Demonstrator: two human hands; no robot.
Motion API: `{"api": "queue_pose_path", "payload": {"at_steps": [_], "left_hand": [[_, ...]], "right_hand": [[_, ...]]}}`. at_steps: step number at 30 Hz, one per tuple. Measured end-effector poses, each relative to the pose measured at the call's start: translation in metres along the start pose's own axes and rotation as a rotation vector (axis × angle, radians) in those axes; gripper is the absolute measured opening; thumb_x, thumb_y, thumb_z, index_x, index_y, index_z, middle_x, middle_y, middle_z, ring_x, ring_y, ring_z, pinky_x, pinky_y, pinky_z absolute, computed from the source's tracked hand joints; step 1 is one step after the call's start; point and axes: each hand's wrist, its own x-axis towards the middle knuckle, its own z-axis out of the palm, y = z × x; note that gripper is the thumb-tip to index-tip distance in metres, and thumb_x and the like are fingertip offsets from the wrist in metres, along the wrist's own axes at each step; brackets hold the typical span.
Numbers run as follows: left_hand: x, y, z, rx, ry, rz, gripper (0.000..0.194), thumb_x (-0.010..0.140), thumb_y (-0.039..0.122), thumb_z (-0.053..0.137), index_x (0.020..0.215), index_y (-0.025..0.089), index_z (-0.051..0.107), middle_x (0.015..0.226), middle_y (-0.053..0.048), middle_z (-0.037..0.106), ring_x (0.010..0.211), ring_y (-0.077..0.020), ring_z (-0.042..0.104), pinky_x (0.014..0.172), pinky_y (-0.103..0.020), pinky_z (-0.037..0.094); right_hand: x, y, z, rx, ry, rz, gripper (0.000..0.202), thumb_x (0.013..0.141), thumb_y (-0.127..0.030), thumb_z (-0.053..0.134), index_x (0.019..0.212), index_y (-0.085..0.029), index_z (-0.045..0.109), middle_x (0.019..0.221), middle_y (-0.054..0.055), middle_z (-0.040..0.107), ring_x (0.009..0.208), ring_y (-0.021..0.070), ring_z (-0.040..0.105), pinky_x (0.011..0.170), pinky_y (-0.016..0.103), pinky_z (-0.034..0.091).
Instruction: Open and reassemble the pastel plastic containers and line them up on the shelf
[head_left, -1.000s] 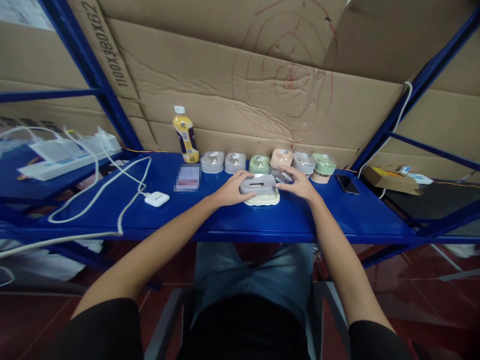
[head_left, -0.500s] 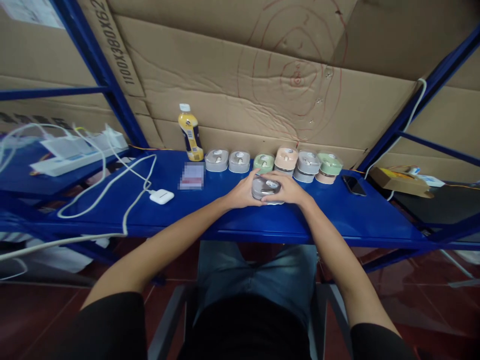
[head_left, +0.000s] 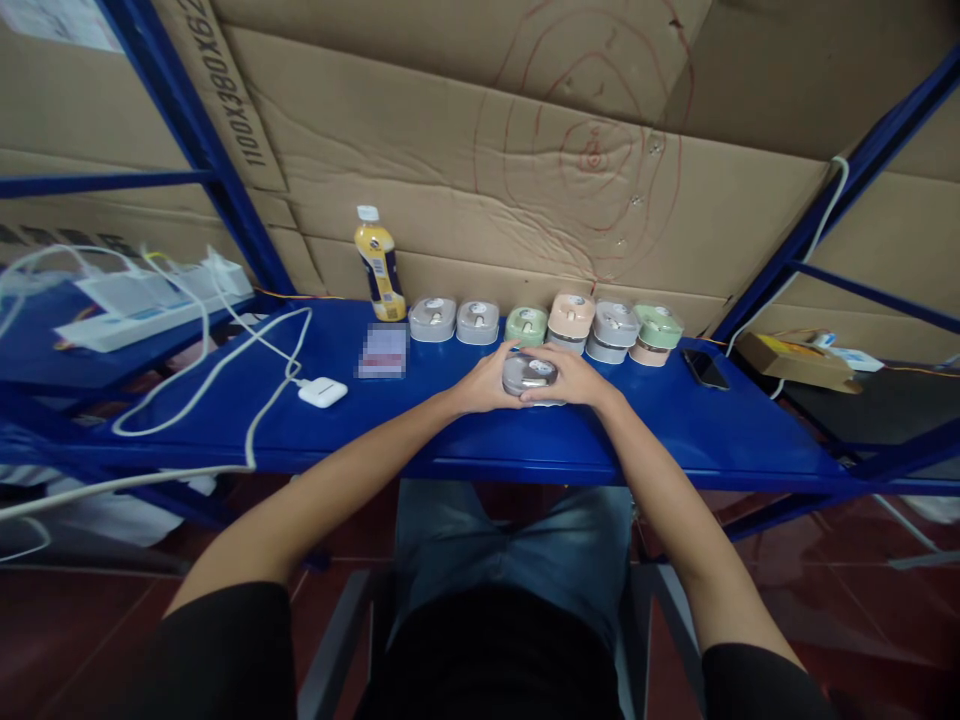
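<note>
Between my two hands is a small grey rounded box with a clear lid, a pale sticker on its top. My left hand curls around its left side, thumb at the near edge. From the right, my right hand wraps it with its fingers over the far side. The box is low over the front half of the blue table; whether its underside touches the top I cannot tell. Just beyond my hands sits a green box of the same shape, with a stacked peach box to its right.
Two grey boxes stand at the back left beside a yellow bottle. Stacked grey boxes and a green box are right. A phone, a white earphone case, a cable and a power strip lie around.
The grey box has tilted a little between my hands, and its lid now catches more light. Both hands keep hold of it in nearly the same place.
</note>
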Motion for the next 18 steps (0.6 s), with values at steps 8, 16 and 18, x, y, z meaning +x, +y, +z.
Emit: {"api": "queue_pose_path", "payload": {"at_steps": [8,16,18], "left_hand": [[-0.006,0.003,-0.014,0.113,0.18,0.001,0.098,0.069,0.048,0.096,0.151,0.019,0.053,0.155,-0.018,0.063,0.144,-0.0419,0.061,0.125,-0.057,0.046],[0.076,0.011,-0.023,0.216,0.635,-0.441,0.102,0.08,0.05,0.095,0.158,0.015,0.04,0.155,-0.027,0.052,0.154,-0.0475,0.046,0.127,-0.059,0.038],[0.103,0.016,-0.013,0.259,0.607,-0.53,0.1,0.083,0.05,0.092,0.158,0.012,0.038,0.153,-0.03,0.052,0.152,-0.0491,0.048,0.124,-0.06,0.039]], "right_hand": [[-0.005,0.021,-0.006,0.2,0.388,0.135,0.081,0.101,-0.089,0.036,0.129,-0.026,0.079,0.135,0.014,0.076,0.128,0.0336,0.07,0.116,0.056,0.053],[-0.009,0.033,-0.024,0.22,0.82,0.228,0.079,0.105,-0.084,0.028,0.109,-0.024,0.08,0.109,0.014,0.08,0.097,0.0283,0.076,0.094,0.051,0.061],[-0.009,0.033,-0.022,0.217,0.817,0.245,0.079,0.105,-0.084,0.028,0.106,-0.025,0.079,0.107,0.014,0.08,0.094,0.0275,0.075,0.093,0.051,0.061]]}}
